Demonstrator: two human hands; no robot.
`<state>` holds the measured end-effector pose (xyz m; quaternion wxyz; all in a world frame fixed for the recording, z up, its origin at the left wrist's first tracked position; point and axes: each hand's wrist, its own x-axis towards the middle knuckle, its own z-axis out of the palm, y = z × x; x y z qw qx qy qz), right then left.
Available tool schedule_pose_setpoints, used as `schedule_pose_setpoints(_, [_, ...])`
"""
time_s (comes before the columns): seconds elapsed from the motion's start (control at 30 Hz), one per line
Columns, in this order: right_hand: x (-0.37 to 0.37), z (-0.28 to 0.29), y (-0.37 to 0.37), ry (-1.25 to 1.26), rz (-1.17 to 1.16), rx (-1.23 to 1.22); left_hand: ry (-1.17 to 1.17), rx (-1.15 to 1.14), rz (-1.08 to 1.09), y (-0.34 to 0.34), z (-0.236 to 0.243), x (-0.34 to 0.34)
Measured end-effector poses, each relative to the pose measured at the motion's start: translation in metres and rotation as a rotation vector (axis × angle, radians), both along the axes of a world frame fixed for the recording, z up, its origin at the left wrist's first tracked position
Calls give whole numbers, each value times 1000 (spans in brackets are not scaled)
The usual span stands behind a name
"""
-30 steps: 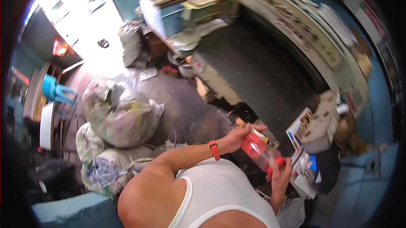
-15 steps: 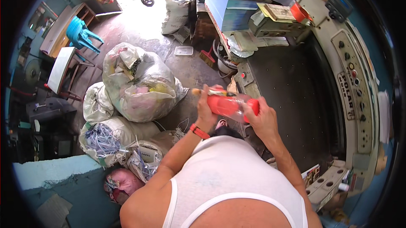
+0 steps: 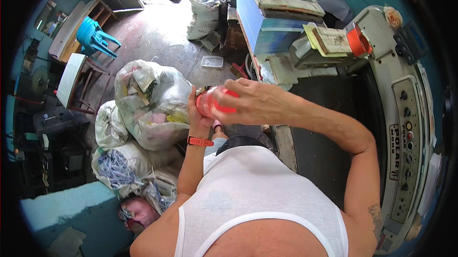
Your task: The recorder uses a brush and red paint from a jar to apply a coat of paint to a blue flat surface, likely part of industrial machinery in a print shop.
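My left hand (image 3: 197,111), with a red watch band on the wrist, grips a clear plastic bottle with red (image 3: 207,102) near the middle of the view. My right hand (image 3: 243,99) is curled over the bottle's right end, partly hiding it. A small yellow-and-dark item sits above the bottle by my left fingertips, too small to name. Below the bottle is my white tank top (image 3: 257,185). Large translucent sacks (image 3: 143,128) lie to the left of my hands.
A grey machine with a knob panel (image 3: 403,137) and dark bed (image 3: 315,142) is at my right. Behind are stacked boards and a blue box (image 3: 267,32), a plastic tray (image 3: 212,61), blue stacked chairs (image 3: 90,37) and a small table (image 3: 71,75). A low teal wall (image 3: 67,204) is lower left.
Both hands and the bottle have moved left and forward. My right hand has risen from the bottle's lower end to reach across it, forearm now angled over the machine's side.
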<state>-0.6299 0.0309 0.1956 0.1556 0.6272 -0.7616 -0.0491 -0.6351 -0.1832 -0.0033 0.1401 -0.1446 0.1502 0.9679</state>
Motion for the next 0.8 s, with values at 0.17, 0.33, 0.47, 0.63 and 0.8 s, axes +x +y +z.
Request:
schedule_pose_setpoints(0.17, [-87,22,-9,318,63,-211,51,117,-14,-43,-26,-86])
schedule_pose_setpoints(0.33, [-240,54,28,132,-717,-400,-102,27,-12,-79,-38,-182])
schedule_pose_setpoints(0.47, [-343,55,77,-156,-944,-454,-23,44,-160,-85,-27,-242])
schedule_pose_setpoints(0.63, [-383,32,149,-106,-1346,-373,23,54,-231,-77,-7,-294])
schedule_pose_setpoints(0.8, [-360,9,168,-234,-1261,-269,-7,32,-269,-80,-9,-350])
